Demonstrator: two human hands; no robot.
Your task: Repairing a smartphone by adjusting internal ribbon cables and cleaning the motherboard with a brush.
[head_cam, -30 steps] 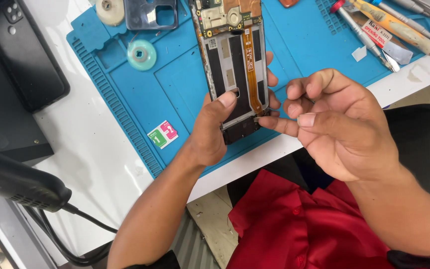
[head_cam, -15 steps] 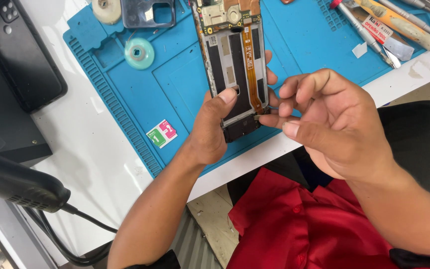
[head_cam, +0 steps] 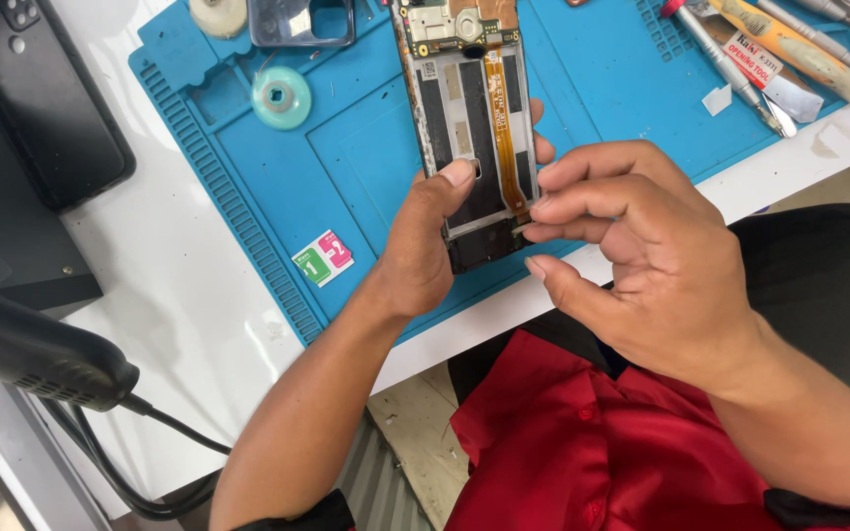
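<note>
On blue ridged silicone mat (head_cam: 248, 177), opened slim phone w/ bare black frame & orange flex ribbon (head_cam: 471, 128) looks light, rigid, fragile: left hand (head_cam: 425, 246) clamps its lower edges, right hand (head_cam: 641, 265) fingertips pinched at ribbon's bottom end.

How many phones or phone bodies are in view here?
2: the opened phone gripped by the left hand over the blue mat, and a black phone lying far left. Others may sit off-frame.

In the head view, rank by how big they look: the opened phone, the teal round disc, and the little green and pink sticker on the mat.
1. opened phone
2. teal round disc
3. green and pink sticker, only slightly smaller.
</note>
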